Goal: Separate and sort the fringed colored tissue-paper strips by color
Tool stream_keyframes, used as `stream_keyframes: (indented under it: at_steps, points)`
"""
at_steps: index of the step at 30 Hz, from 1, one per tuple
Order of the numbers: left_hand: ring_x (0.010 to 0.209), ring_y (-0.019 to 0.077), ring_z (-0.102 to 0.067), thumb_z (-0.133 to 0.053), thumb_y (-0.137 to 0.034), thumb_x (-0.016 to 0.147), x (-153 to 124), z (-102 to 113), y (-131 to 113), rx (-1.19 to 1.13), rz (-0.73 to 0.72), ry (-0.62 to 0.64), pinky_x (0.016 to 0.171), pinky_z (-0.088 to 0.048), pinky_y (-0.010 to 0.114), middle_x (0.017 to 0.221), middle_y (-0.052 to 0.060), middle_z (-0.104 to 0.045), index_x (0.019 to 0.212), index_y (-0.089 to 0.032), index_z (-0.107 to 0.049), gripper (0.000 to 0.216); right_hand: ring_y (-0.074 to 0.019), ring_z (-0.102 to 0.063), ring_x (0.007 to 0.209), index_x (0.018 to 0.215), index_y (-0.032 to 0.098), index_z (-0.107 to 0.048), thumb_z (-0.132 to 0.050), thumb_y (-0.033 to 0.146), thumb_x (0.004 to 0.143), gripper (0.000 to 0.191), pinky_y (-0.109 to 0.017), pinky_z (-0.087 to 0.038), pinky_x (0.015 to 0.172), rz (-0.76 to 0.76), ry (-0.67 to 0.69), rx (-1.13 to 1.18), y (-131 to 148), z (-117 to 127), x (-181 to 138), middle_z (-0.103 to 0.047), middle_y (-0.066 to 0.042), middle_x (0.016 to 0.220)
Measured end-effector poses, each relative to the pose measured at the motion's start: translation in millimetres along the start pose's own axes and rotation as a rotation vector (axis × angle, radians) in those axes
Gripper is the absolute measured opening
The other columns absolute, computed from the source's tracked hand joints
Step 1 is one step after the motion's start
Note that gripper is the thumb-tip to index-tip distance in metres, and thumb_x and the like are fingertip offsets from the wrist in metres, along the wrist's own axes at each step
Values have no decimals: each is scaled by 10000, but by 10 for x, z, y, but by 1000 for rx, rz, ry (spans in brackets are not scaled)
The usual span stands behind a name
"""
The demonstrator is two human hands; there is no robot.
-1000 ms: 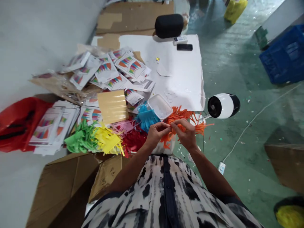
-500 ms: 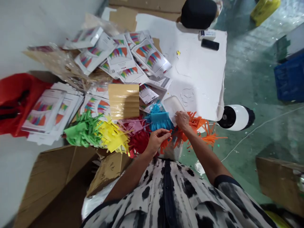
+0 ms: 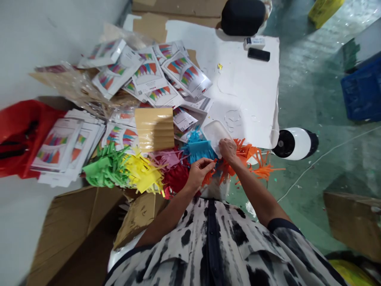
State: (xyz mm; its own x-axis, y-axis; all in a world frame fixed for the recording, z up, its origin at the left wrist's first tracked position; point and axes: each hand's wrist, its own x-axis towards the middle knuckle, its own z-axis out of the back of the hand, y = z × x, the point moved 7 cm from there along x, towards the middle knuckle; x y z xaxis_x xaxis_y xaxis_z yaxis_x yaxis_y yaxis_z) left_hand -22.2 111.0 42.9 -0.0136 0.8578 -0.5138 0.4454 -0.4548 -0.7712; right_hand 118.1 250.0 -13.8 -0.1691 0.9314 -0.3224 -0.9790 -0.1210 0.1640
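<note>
Since 1 second ago the right hand (image 3: 228, 149) has left the left hand (image 3: 200, 171) and reached up to the near corner of the white plastic tray (image 3: 214, 131); whether its fingers clasp the rim I cannot tell. The left hand pinches the near end of the orange fringed paper strip (image 3: 245, 151). Blue fringed paper (image 3: 198, 146) crowds the tray just left of the right hand. From the pinch the strip's long axis runs rightward, fringes splaying outward.
</note>
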Motion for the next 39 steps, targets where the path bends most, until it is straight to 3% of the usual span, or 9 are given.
stream_keyframes:
  at_steps: [4,13,18,20,28,35,39]
  points:
    - [635,113,-646,-898,-477,705,-24,-1,-4,43,-36,-25,655,-522,234,706,-20,-698,860,-180,-750,366,-260,-680,1052,1139,162,-750,-566,302,1021,260,-338,-452,893,14,-75,101,-45,124,-152,-756,-160,1142]
    - [650,115,-619,-847,-454,772,-26,-102,-173,168,-191,-44,632,-504,232,749,-18,-698,882,-191,-754,300,-178,-712,887,1123,166,-793,-630,253,968,240,-313,-532,883,79,-223,440,-221,495,-436,-806,-87,1045]
    - [699,129,-639,-829,-437,805,-65,-217,-350,240,-299,-30,694,-520,249,802,0,-730,880,-194,-762,263,-165,-706,769,1054,206,-817,-747,404,898,261,-288,-564,703,171,-239,1016,-195,830,-888,-805,-39,899]
    - [728,140,-659,-827,-447,812,-99,-283,-402,255,-331,-14,722,-530,256,821,5,-738,881,-196,-763,267,-164,-702,768,1004,230,-823,-787,418,869,235,-291,-568,691,209,-227,1146,-158,966,-1081,-795,-29,888]
    - [799,164,-683,-795,-449,849,-230,-519,-375,313,-382,47,776,-549,272,874,20,-752,893,-191,-759,264,-153,-669,785,967,247,-819,-746,361,915,145,-292,-540,692,390,-269,1054,-117,1286,-1392,-768,-30,904]
    - [784,167,-678,-800,-461,843,-287,-613,-288,327,-382,46,772,-543,281,863,27,-745,893,-191,-760,278,-163,-689,820,953,237,-805,-735,373,923,156,-304,-559,758,362,-288,1029,-235,1299,-1522,-780,-34,912]
    - [792,167,-677,-792,-454,853,-326,-662,-260,336,-407,31,784,-546,287,874,29,-742,898,-193,-753,268,-149,-664,760,947,228,-796,-748,377,907,161,-286,-549,703,328,-287,1029,-304,1302,-1568,-772,-22,872]
